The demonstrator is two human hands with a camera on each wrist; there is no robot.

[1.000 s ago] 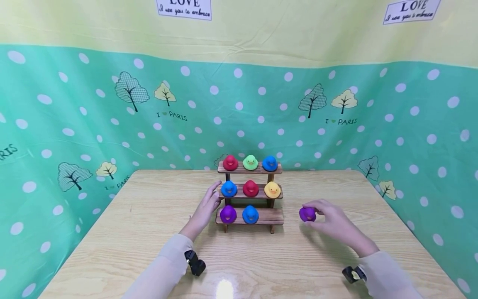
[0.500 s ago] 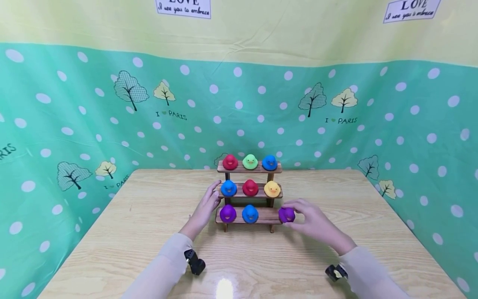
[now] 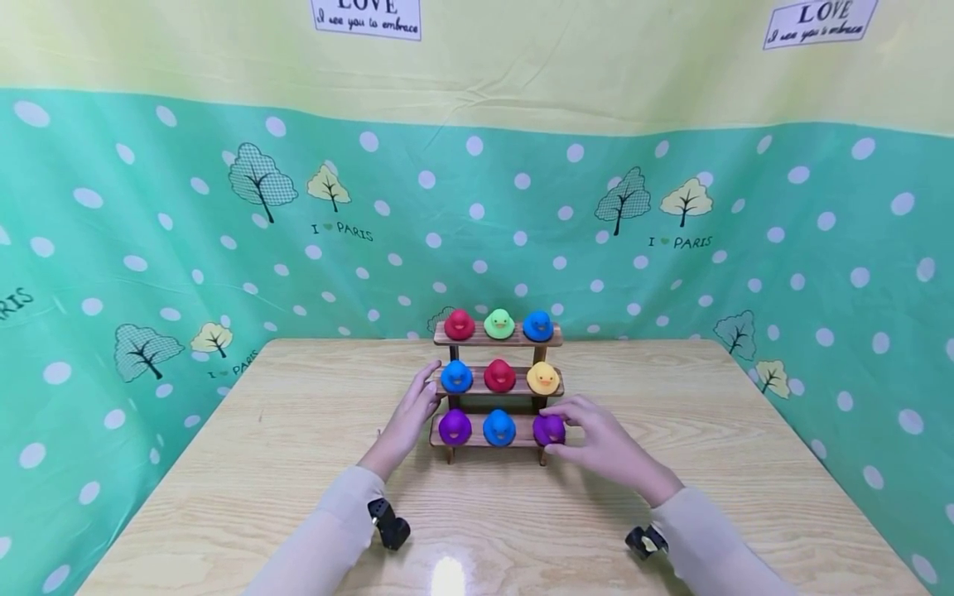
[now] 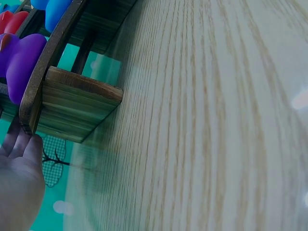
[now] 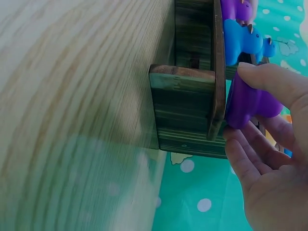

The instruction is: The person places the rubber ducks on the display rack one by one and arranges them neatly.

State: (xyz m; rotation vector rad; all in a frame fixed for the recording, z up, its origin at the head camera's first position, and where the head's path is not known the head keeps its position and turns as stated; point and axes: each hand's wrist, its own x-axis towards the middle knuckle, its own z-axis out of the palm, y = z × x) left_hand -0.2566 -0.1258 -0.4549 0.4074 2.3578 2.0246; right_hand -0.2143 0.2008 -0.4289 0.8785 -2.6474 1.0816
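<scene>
A three-tier wooden shelf (image 3: 523,435) stands on the table, with toy ducks on every tier. My right hand (image 3: 605,447) pinches a purple duck (image 5: 248,101) between thumb and fingers at the right end of the bottom tier. On that same tier sit a blue duck (image 3: 499,428) in the middle and another purple duck (image 3: 455,427) at the left. My left hand (image 3: 406,420) is at the shelf's left side, its fingers extended; in the left wrist view the fingertips (image 4: 32,147) meet the end of a tier. It holds nothing.
On the middle tier are a blue duck (image 3: 457,377), a red duck (image 3: 500,376) and a yellow duck (image 3: 543,378). The top tier carries a red, a green (image 3: 499,324) and a blue duck. A dotted green curtain (image 3: 402,273) hangs behind the table (image 3: 298,463).
My right hand has carried the purple duck leftward from the open table area to the bottom tier's right end. The left hand stays at the shelf's left side.
</scene>
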